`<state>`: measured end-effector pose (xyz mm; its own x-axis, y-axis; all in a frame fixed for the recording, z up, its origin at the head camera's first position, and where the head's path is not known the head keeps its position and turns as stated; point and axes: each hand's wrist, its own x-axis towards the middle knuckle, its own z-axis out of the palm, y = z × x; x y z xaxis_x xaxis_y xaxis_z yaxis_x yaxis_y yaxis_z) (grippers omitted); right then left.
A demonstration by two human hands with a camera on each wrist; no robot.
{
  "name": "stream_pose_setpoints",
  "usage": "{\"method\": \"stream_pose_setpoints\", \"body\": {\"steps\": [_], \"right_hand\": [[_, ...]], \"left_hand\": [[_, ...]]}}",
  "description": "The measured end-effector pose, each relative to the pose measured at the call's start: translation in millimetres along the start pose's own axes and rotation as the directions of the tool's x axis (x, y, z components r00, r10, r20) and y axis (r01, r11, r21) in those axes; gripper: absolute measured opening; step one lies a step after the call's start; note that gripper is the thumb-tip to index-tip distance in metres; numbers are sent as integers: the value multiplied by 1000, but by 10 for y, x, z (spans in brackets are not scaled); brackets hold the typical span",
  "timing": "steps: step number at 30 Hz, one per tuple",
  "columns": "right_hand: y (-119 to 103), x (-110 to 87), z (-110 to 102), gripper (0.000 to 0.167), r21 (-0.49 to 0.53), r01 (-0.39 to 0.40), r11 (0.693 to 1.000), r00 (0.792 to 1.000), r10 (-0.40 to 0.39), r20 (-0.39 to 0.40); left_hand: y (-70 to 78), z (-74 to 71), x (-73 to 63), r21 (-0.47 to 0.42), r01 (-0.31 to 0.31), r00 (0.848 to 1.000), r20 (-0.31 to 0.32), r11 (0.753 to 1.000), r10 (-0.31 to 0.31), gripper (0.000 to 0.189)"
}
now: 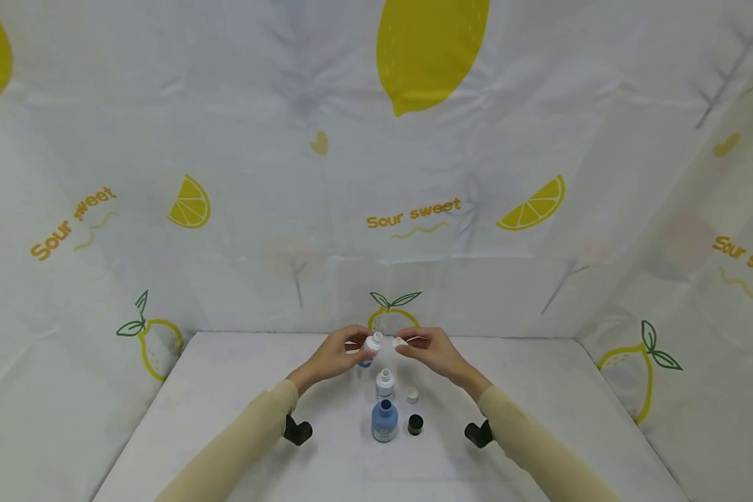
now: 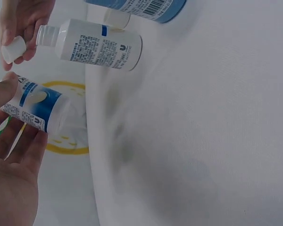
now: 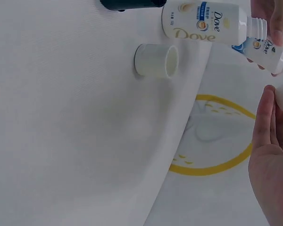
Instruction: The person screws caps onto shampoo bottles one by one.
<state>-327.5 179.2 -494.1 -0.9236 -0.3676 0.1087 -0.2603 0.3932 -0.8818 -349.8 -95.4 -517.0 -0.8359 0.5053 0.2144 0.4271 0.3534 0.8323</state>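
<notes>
My left hand (image 1: 337,354) grips a small white-and-blue Dove bottle (image 2: 40,104) with a bare, threaded neck, tilted to the right above the far part of the table. Close beside its mouth, my right hand (image 1: 435,351) pinches a white cap (image 2: 14,50) between thumb and fingers; cap and bottle are apart. Nearer me stands a white Dove bottle (image 3: 205,22), uncapped, its neck bare. A second white cap (image 3: 156,61) rests on the table to its right. In front of that bottle is a blue bottle (image 1: 385,422), also uncapped, with a black cap (image 1: 415,424) on its right.
The white table (image 1: 226,390) ends at a back edge just behind my hands. A white curtain (image 1: 257,279) printed with lemons hangs behind it and along both sides. Black straps (image 1: 298,431) show at my forearms, below the beige sleeves (image 1: 251,436).
</notes>
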Motion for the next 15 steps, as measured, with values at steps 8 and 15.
{"method": "stream_pose_setpoints", "body": {"steps": [8,15], "right_hand": [[-57,69,60,33,39,22,999,1000,-23,4],[-95,76,74,34,34,53,998,999,-53,6]], "left_hand": [[5,8,4,-3,-42,999,21,999,42,41],[14,9,10,8,-58,998,36,998,58,38]]}}
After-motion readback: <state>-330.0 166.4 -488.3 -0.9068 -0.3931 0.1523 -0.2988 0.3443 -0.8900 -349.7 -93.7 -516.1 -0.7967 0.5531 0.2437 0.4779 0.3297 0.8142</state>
